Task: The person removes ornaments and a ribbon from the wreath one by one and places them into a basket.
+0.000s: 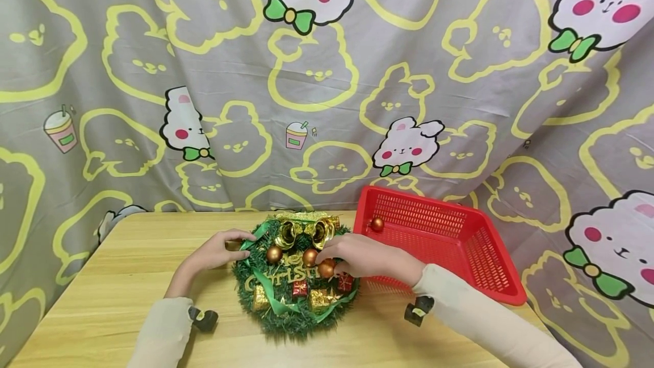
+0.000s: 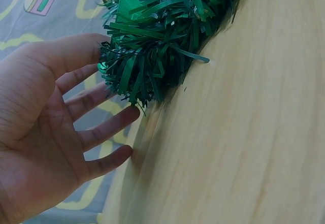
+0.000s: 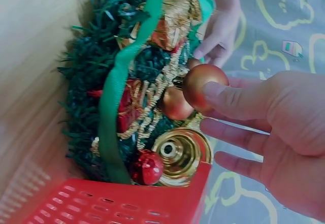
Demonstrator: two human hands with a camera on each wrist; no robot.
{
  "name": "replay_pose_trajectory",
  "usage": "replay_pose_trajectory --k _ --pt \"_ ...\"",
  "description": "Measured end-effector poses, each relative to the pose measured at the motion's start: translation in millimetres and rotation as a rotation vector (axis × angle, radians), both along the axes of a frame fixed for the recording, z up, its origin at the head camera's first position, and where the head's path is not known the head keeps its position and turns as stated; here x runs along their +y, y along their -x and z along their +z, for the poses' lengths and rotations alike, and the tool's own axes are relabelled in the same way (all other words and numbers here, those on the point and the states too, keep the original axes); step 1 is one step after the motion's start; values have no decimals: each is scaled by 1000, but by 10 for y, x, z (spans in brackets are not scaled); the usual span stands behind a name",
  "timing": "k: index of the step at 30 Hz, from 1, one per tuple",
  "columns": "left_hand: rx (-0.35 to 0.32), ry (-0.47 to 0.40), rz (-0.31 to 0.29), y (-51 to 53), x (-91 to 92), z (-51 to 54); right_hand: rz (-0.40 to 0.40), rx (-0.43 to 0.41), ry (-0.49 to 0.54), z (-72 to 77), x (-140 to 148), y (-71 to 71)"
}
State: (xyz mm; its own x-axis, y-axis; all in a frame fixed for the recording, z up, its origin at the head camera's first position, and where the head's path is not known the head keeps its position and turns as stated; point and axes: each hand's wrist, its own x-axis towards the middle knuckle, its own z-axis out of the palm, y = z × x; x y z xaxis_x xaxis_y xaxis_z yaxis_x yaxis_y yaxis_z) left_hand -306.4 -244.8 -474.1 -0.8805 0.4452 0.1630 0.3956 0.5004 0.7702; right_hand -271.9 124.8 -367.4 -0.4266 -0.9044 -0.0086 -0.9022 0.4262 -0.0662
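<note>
Pinching: the right hand [image 1: 361,254] holds a matte copper-coloured round bauble [image 3: 204,88] between thumb and forefinger, its other fingers extended, over the face of the wreath.
Left hand [image 1: 218,250]: spread wide, thumb and fingertips at the wreath's left edge, nothing gripped.
Wreath: a round green tinsel wreath [image 1: 301,327], lying on a pale wood-grain table [image 1: 117,260], to the left of the basket.
Trimmings: two shiny gold bells [image 1: 288,235] at the far edge, gold lettering, a glossy green ribbon [image 1: 278,303], a small red gift box [image 1: 300,288], gold foil gift boxes [image 1: 323,299] and two more copper baubles [image 1: 274,254].
Basket: a red perforated plastic basket [image 1: 503,260], with one copper ball [image 1: 377,224] near its left end.
Backdrop: a grey curtain [image 1: 245,90] with yellow-outlined cartoon figures.
</note>
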Motion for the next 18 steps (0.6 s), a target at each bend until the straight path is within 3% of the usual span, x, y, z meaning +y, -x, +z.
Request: replay_pose_trajectory --k 10,18 --pt "1 5 -4 9 -3 -3 -78 -82 12 109 54 13" --pt "5 -1 -9 12 -5 -14 -90 -153 39 166 94 31"
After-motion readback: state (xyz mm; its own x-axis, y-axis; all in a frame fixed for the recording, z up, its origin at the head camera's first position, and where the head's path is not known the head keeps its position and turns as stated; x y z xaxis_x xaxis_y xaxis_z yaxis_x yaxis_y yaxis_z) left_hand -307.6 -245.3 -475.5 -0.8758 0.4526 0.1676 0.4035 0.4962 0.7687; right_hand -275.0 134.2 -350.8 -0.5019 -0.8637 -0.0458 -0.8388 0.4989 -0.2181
